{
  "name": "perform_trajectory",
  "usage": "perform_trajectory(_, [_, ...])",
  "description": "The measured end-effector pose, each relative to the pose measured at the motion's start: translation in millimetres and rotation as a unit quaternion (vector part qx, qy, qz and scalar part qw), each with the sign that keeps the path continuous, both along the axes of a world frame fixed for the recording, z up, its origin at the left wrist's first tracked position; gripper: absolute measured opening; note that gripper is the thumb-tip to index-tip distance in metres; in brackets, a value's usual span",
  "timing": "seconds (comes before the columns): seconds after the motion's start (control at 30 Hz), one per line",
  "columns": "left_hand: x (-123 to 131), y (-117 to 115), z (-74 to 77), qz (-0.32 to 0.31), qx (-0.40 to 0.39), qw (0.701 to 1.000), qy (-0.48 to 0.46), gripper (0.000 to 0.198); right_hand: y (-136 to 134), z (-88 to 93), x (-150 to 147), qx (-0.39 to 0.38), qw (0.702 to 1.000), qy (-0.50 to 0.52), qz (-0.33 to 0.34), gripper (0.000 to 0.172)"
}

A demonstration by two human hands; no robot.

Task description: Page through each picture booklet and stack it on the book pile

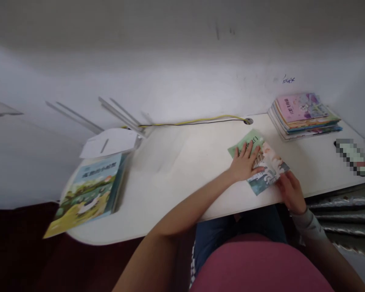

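A thin green picture book lies on the white table near its front edge. My left hand rests flat on the book's left half, fingers spread. My right hand curls round the book's lower right corner at the table edge, with the fingers bent onto the cover.
A stack of picture books sits at the back right by the wall. Another pile of books overhangs the table's left end, with white paper behind it. A yellow and black cable runs along the back edge.
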State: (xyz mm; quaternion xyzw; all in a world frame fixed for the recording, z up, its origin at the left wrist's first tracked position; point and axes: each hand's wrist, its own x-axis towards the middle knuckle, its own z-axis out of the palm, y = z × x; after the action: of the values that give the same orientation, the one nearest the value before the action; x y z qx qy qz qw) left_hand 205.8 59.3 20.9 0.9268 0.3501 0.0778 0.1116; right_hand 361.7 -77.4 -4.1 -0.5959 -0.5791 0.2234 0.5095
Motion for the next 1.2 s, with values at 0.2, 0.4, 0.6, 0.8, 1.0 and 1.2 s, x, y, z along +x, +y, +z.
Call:
perform_trajectory(0.2, [5.5,-14.1,1.5,0.021,-0.007,0.997,0.078,0.089,34.3,8.2,34.4,-0.032,0.995,0.056,-0.076,0.041])
perform_trajectory(0.4, [-23.6,-15.2,35.7,0.092,-0.011,0.992,0.083,0.059,43.6,8.5,56.2,-0.071,0.957,-0.272,-0.077,0.029])
perform_trajectory(0.6, [-40.8,47.9,28.3,0.204,-0.117,0.972,-0.01,0.038,54.8,10.2,66.8,-0.152,0.952,-0.25,-0.086,0.013])
perform_trajectory(0.8, [-20.6,73.4,12.7,0.238,-0.108,0.964,-0.044,0.022,85.5,13.7,59.9,-0.167,0.929,-0.32,-0.079,0.006])
perform_trajectory(1.0, [-51.1,81.9,4.0,0.33,-0.035,0.943,-0.032,0.015,150.1,14.8,21.8,-0.143,0.916,-0.372,-0.044,0.016])
perform_trajectory(1.2, [-93.4,75.4,6.8,0.381,0.006,0.924,-0.024,0.031,194.0,10.8,-18.5,-0.092,0.912,-0.399,0.016,0.023])
